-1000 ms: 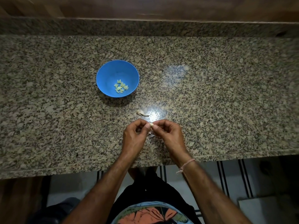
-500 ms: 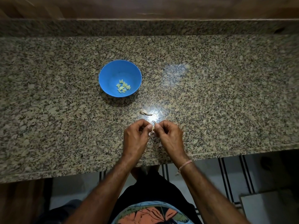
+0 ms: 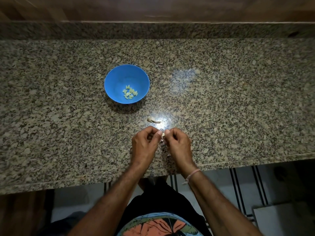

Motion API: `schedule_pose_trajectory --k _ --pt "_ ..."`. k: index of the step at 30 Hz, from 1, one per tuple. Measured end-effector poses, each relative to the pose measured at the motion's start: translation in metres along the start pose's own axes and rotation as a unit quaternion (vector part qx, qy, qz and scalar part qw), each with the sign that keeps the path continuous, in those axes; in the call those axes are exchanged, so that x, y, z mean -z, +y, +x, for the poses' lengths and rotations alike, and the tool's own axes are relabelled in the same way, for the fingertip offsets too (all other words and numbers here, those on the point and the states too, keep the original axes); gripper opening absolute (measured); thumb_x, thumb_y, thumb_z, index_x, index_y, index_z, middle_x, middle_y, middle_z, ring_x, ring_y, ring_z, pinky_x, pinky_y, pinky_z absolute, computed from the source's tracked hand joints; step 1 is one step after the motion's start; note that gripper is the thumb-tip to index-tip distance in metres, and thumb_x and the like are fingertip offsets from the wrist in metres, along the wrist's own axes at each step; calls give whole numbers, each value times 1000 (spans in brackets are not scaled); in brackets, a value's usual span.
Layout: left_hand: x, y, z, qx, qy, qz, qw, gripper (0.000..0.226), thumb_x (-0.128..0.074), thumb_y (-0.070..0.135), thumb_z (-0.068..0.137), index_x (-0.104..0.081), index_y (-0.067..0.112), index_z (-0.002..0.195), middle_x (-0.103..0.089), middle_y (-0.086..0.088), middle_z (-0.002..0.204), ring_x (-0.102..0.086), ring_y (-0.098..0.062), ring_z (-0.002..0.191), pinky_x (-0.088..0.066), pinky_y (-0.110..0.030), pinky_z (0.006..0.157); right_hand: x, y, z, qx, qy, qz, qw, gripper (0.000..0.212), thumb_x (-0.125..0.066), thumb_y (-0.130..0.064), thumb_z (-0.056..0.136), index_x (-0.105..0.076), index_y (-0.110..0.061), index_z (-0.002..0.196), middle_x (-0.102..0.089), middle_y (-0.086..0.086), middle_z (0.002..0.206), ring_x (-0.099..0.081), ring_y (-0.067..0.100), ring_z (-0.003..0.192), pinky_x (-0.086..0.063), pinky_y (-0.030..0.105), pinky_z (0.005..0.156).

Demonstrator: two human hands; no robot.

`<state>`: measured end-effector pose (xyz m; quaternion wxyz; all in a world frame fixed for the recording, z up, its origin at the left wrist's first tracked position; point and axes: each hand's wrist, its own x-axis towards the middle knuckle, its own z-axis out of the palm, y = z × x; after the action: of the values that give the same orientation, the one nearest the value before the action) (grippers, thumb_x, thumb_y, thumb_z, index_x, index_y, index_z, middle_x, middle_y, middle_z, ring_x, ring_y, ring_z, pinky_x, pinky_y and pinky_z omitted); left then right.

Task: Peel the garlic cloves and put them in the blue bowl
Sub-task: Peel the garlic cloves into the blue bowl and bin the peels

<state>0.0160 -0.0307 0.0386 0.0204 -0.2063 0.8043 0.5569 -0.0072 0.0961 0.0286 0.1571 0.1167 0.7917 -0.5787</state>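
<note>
A speckled granite worktop spans the view, with a raised granite lip along its far edge and brown wood panelling behind. A lamp glare shines on the polished stone. Below the near edge lies a pale floor with dark stripes. A pink thread bracelet circles one wrist above an orange-printed shirt.

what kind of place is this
Probably a home kitchen: a speckled granite counter, a blue bowl holding peeled garlic cloves, and the left hand and right hand pinching another clove between them.
</note>
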Motion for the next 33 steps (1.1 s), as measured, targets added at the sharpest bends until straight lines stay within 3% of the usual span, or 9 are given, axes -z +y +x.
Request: schedule_pose_trajectory --k 6,9,13,17,20,25,28,30,33 --pt "-6 -1 0 -19 21 -11 1000 11 -71 27 100 -73 18 92 -71 9 79 -65 5 74 -47 -9 60 -4 -3 -4 -124 -27 206 970 26 -59 -23 106 -62 -13 83 -62 0 72 -54 8 64 -49 20 62" --pt "-9 -9 7 106 -5 -96 990 13 -70 30 100 -75 18 99 -77 2 92 -72 -10 87 -58 -24 75 -3 4 -2 -4 9 65 998 25 -64 -20 103 -63 -11 81 -63 2 74 -56 8 67 -52 22 64" --pt "-6 -9 12 257 -63 -269 926 16 -71 23 99 -77 8 97 -70 -9 82 -62 -17 71 -50 -28 66 1 15 4 172 37 -126 976 23 -68 -12 101 -61 -15 79 -58 -7 69 -48 3 60 -40 14 52" --pt "-6 -6 7 122 -15 -114 986 5 -74 22 97 -74 17 100 -76 0 93 -72 -11 85 -60 -24 73 3 15 9 122 24 -87 988 28 -68 -20 101 -58 -18 75 -58 -4 68 -48 6 61 -48 27 55" --pt "-10 -3 2 70 6 -94 993 5 -77 18 94 -73 20 96 -76 1 92 -72 -14 90 -61 -26 79 10 11 13 54 -21 -7 998 27 -65 -23 103 -62 -9 80 -63 6 76 -56 12 70 -55 32 66" --pt "-12 3 7 229 -26 -325 917 9 -75 5 92 -74 7 101 -77 -12 95 -69 -19 83 -59 -30 77 21 15 19 115 -51 -22 992 20 -65 -23 103 -65 -13 86 -66 6 79 -63 29 74 -56 43 66" --pt "-13 1 10 301 -46 -417 857 13 -76 5 86 -74 6 99 -75 -9 87 -70 -14 73 -60 -26 69 27 15 21 179 -49 -82 979 15 -66 -17 102 -66 -16 87 -64 -5 77 -60 16 69 -52 32 60" --pt "-12 2 10 322 -64 -422 845 22 -78 12 79 -73 7 99 -75 -7 82 -70 -12 70 -60 -25 67 31 15 23 237 -45 -125 962 15 -67 -15 101 -65 -16 86 -61 -9 77 -56 10 69 -46 24 59" --pt "-14 2 10 338 -71 -414 842 19 -79 18 81 -72 9 97 -73 -5 79 -69 -12 69 -58 -25 66 36 15 27 321 -50 -188 927 19 -59 -26 104 -64 -15 89 -60 -7 82 -54 13 75 -46 28 64"
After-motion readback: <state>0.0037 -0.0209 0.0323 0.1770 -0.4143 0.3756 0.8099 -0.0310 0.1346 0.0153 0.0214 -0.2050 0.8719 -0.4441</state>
